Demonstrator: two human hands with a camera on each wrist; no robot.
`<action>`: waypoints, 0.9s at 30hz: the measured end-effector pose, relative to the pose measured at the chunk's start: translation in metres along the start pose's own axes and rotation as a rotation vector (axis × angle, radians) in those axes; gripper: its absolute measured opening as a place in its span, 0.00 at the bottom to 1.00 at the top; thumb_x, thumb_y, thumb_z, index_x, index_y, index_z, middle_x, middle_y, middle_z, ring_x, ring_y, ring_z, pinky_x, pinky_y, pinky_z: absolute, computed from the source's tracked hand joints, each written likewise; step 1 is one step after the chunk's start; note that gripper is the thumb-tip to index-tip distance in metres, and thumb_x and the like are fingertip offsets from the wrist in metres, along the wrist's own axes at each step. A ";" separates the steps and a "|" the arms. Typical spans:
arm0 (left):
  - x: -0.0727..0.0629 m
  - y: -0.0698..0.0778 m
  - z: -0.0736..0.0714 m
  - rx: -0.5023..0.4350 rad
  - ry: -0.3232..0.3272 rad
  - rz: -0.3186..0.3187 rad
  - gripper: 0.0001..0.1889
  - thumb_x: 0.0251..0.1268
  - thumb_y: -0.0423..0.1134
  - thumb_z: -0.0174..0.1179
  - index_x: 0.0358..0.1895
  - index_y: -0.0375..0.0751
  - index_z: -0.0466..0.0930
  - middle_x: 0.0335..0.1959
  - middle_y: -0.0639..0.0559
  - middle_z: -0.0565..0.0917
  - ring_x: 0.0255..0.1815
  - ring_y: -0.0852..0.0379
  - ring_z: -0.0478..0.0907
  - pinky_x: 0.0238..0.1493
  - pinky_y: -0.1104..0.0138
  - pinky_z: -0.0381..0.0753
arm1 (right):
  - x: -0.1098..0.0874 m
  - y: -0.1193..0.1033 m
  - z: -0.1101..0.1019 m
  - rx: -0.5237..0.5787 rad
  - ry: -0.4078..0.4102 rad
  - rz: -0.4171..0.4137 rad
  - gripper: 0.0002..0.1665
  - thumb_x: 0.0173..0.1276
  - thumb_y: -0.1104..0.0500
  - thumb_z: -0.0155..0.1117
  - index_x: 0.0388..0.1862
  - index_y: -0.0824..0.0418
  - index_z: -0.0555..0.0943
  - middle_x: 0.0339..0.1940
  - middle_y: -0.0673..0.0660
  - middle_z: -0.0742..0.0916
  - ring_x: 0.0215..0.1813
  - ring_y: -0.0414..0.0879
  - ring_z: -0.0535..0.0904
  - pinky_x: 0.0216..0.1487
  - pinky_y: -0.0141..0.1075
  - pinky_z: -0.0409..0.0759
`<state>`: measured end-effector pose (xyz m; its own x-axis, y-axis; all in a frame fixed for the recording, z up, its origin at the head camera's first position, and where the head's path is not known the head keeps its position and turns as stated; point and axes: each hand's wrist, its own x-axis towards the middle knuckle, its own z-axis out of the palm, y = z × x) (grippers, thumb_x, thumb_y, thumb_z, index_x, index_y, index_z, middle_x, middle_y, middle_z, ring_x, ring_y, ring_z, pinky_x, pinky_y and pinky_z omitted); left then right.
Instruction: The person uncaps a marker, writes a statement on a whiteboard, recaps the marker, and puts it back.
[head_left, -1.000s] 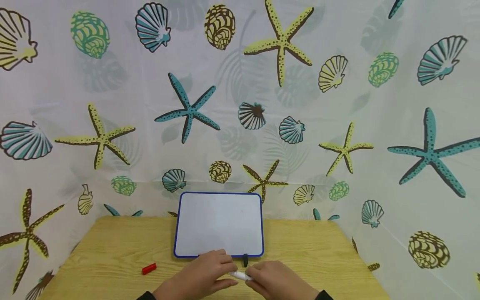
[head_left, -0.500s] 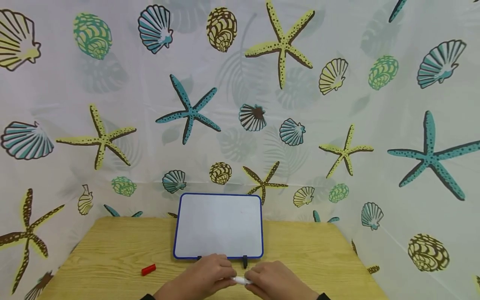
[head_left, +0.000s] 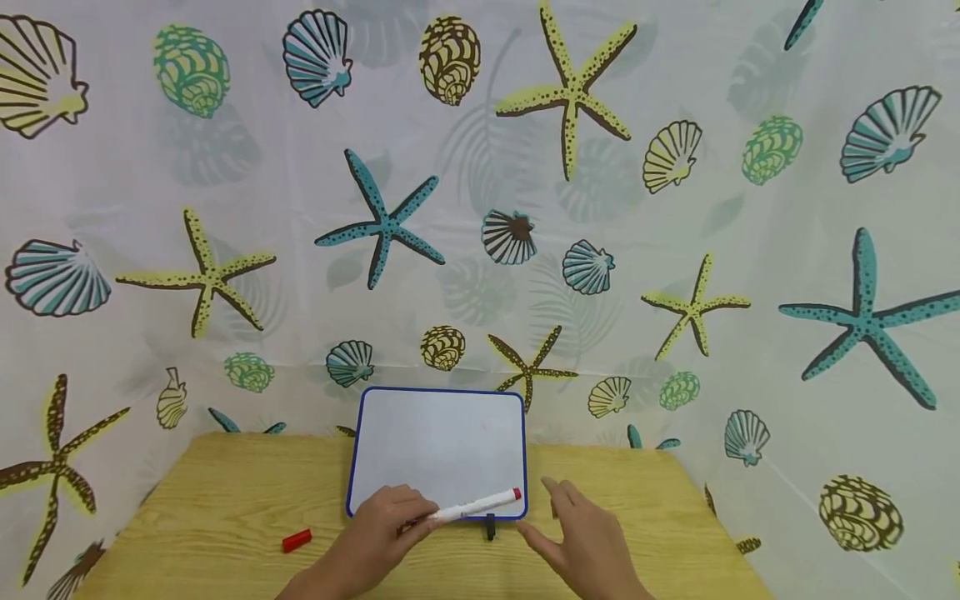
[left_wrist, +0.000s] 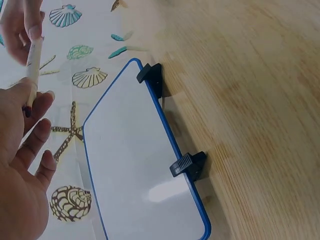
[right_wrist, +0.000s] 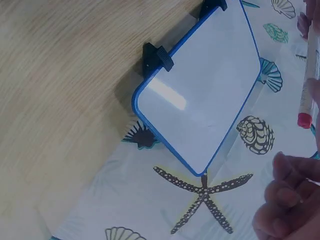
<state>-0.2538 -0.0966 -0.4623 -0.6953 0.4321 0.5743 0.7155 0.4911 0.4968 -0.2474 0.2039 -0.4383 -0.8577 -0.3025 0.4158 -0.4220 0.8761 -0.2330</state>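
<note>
Holding: we gripped the marker (head_left: 475, 507) in our left hand (head_left: 378, 533), fingers curled round its lower end.
Marker: it slanted across the whiteboard (head_left: 438, 446), red end up-right.
Right hand (head_left: 585, 546): we kept it spread wide, holding nothing.
Red cap (head_left: 297, 540): it lay on the table (head_left: 225, 500), left.

The scene is lit evenly and brightly from above. A soft glare patch is seen on the whiteboard (right_wrist: 200, 85) toward 9 o'clock in the right wrist view, which is dimmer and bluish. Edges are bowed in the head view; near fingers (right_wrist: 287, 195) are blurred.
</note>
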 end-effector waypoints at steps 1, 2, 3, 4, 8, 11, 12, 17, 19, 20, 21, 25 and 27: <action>-0.001 0.001 -0.002 0.001 0.035 -0.012 0.07 0.71 0.47 0.63 0.43 0.54 0.89 0.30 0.72 0.80 0.31 0.70 0.69 0.36 0.70 0.73 | 0.000 0.000 0.002 0.118 -0.044 0.065 0.38 0.66 0.33 0.67 0.58 0.62 0.82 0.29 0.43 0.77 0.21 0.34 0.64 0.20 0.29 0.64; -0.001 0.002 -0.002 -0.002 0.064 -0.020 0.07 0.71 0.47 0.63 0.43 0.54 0.89 0.30 0.73 0.79 0.31 0.70 0.69 0.36 0.70 0.72 | 0.001 0.000 0.003 0.257 -0.097 0.117 0.36 0.68 0.35 0.66 0.59 0.64 0.81 0.29 0.43 0.78 0.22 0.35 0.65 0.21 0.30 0.65; -0.001 0.003 -0.003 -0.005 0.085 -0.018 0.06 0.71 0.47 0.63 0.42 0.54 0.89 0.30 0.73 0.79 0.30 0.70 0.68 0.36 0.70 0.71 | 0.002 -0.002 0.005 0.408 -0.150 0.158 0.34 0.70 0.39 0.66 0.60 0.66 0.81 0.30 0.45 0.80 0.24 0.36 0.68 0.23 0.30 0.67; 0.000 0.005 -0.002 -0.007 0.097 -0.012 0.06 0.71 0.47 0.63 0.42 0.55 0.89 0.30 0.74 0.79 0.30 0.70 0.68 0.36 0.70 0.71 | 0.002 -0.004 0.007 0.561 -0.206 0.192 0.32 0.72 0.43 0.65 0.60 0.68 0.80 0.32 0.47 0.82 0.25 0.37 0.70 0.25 0.31 0.68; 0.004 0.015 0.004 -0.024 0.115 0.068 0.06 0.71 0.45 0.64 0.43 0.54 0.89 0.32 0.74 0.80 0.31 0.72 0.70 0.37 0.70 0.71 | 0.004 -0.022 0.013 1.062 -0.396 0.278 0.28 0.76 0.51 0.62 0.64 0.71 0.77 0.40 0.54 0.86 0.28 0.40 0.72 0.28 0.31 0.72; 0.008 0.023 0.009 -0.033 0.107 0.120 0.05 0.71 0.44 0.64 0.43 0.53 0.89 0.34 0.72 0.82 0.33 0.73 0.72 0.37 0.72 0.71 | 0.005 -0.035 0.017 1.297 -0.433 0.291 0.23 0.77 0.52 0.61 0.60 0.68 0.79 0.37 0.52 0.85 0.26 0.38 0.68 0.27 0.30 0.68; 0.010 0.025 0.009 -0.028 0.105 0.135 0.05 0.71 0.43 0.64 0.43 0.52 0.89 0.34 0.71 0.83 0.33 0.73 0.72 0.37 0.72 0.71 | 0.006 -0.039 0.018 1.357 -0.431 0.286 0.20 0.78 0.53 0.60 0.57 0.67 0.80 0.36 0.51 0.84 0.26 0.37 0.67 0.27 0.30 0.67; 0.011 0.028 0.012 -0.021 0.086 0.162 0.07 0.72 0.44 0.63 0.44 0.53 0.90 0.33 0.71 0.82 0.33 0.74 0.73 0.38 0.72 0.72 | 0.007 -0.051 0.024 1.520 -0.390 0.275 0.10 0.78 0.56 0.60 0.44 0.60 0.86 0.30 0.47 0.83 0.24 0.35 0.65 0.26 0.29 0.63; 0.010 0.028 0.013 -0.015 0.089 0.183 0.07 0.72 0.43 0.63 0.44 0.52 0.90 0.32 0.71 0.82 0.33 0.74 0.72 0.39 0.72 0.72 | 0.007 -0.053 0.025 1.548 -0.382 0.291 0.09 0.77 0.58 0.61 0.41 0.58 0.86 0.29 0.47 0.84 0.24 0.36 0.65 0.26 0.28 0.62; 0.010 0.028 0.013 -0.016 0.089 0.189 0.07 0.71 0.43 0.63 0.45 0.52 0.90 0.32 0.71 0.81 0.33 0.74 0.72 0.39 0.73 0.73 | 0.007 -0.054 0.025 1.555 -0.378 0.302 0.09 0.77 0.58 0.61 0.40 0.58 0.87 0.29 0.47 0.84 0.24 0.36 0.65 0.26 0.28 0.62; 0.010 0.027 0.013 -0.015 0.087 0.196 0.07 0.71 0.43 0.63 0.45 0.52 0.90 0.32 0.71 0.81 0.33 0.74 0.72 0.39 0.73 0.73 | 0.007 -0.055 0.025 1.561 -0.374 0.313 0.08 0.76 0.59 0.62 0.39 0.58 0.87 0.29 0.47 0.84 0.24 0.36 0.65 0.26 0.28 0.62; 0.009 0.027 0.012 -0.023 0.052 0.185 0.08 0.73 0.45 0.62 0.46 0.52 0.90 0.32 0.71 0.80 0.33 0.73 0.71 0.40 0.73 0.73 | 0.008 -0.058 0.023 1.567 -0.366 0.363 0.06 0.74 0.60 0.65 0.37 0.58 0.87 0.28 0.48 0.85 0.24 0.36 0.66 0.25 0.28 0.62; 0.008 0.027 0.010 -0.036 0.023 0.170 0.09 0.74 0.45 0.60 0.46 0.51 0.90 0.32 0.70 0.80 0.35 0.73 0.71 0.40 0.73 0.74 | 0.008 -0.058 0.022 1.561 -0.372 0.377 0.06 0.73 0.60 0.66 0.37 0.59 0.87 0.28 0.48 0.86 0.25 0.37 0.66 0.25 0.28 0.63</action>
<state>-0.2406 -0.0719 -0.4509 -0.5631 0.4888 0.6664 0.8247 0.3850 0.4144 -0.2364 0.1422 -0.4410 -0.8960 -0.4427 -0.0332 0.1420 -0.2148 -0.9663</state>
